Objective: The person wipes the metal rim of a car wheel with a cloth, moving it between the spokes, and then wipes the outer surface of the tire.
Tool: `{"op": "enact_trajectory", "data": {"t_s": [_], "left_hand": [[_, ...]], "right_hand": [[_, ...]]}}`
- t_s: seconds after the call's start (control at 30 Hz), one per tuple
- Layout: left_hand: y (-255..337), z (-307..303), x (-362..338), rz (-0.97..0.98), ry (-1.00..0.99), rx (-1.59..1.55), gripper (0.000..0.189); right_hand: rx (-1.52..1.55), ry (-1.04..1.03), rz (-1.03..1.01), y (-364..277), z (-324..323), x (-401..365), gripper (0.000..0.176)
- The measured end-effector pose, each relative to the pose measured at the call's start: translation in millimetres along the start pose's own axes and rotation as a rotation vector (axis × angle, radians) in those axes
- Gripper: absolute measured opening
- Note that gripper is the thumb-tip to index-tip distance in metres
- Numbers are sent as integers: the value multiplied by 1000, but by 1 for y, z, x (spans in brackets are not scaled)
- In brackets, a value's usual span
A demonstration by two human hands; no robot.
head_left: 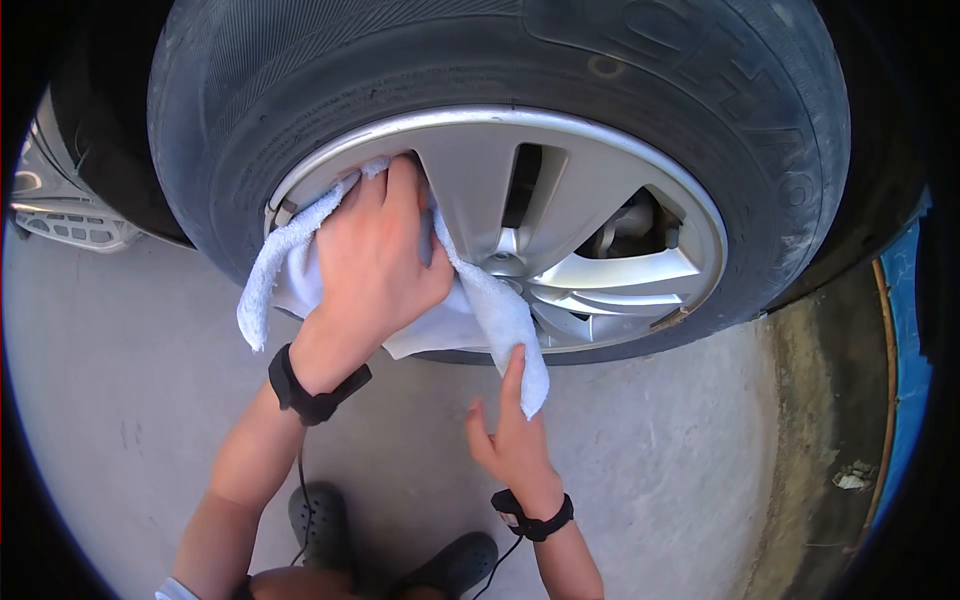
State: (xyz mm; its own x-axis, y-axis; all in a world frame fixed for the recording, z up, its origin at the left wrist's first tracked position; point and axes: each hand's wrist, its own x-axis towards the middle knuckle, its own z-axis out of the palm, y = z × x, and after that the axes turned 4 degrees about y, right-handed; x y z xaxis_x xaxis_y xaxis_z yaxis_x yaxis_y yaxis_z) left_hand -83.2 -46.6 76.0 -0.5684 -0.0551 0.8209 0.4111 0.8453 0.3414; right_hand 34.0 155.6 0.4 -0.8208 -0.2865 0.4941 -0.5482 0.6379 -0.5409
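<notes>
A silver alloy wheel (465, 165) with wide spokes sits inside a black tire (300, 70). My left hand (372, 255) presses a pale, white-blue towel (492, 305) into the wheel's left opening, its fingers closed on the cloth and their tips partly hidden in the gap. The towel drapes out on both sides of that hand and hangs over the lower rim. Below the hub, my right hand (515, 445) has its index finger stretched up against the towel's loose right end. Its thumb stands apart, and the other fingers are mostly out of sight.
Grey concrete floor (640, 450) lies under the wheel. Dark clogs (455, 560) show at the bottom, with thin cables running from both black wristbands. Part of another vehicle (75, 225) is at the far left. A kerb-like edge and blue panel (908, 370) line the right.
</notes>
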Motion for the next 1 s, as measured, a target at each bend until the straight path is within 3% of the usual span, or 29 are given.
{"op": "enact_trajectory", "data": {"t_s": [0.1, 0.2, 0.4, 0.53, 0.67, 0.77, 0.87, 1.0], "left_hand": [[1, 0, 0, 5, -11, 11, 39], [2, -6, -1, 5, -64, 1, 37], [31, -27, -32, 15, -97, -18, 41], [42, -26, -48, -33, -156, -167, 40], [42, -25, -56, -39, -170, -260, 39], [32, -23, -77, 16, -204, -346, 45], [33, -29, -86, 73, -230, -390, 50], [30, -31, -86, -47, -195, -467, 52]], "right_hand": [[-18, -12, -29, 5, 1, -9, 79], [-77, 101, -143, 5, -1, -1, 80], [-296, 312, -83, 11, -32, 20, 84], [-216, 382, -22, 0, -53, 47, 79], [-43, 372, 96, 0, -51, 56, 56], [-194, 286, 160, -5, -54, 68, 47], [-427, 442, -33, -14, -61, 89, 39], [-402, 320, 12, -28, -62, 115, 34]]}}
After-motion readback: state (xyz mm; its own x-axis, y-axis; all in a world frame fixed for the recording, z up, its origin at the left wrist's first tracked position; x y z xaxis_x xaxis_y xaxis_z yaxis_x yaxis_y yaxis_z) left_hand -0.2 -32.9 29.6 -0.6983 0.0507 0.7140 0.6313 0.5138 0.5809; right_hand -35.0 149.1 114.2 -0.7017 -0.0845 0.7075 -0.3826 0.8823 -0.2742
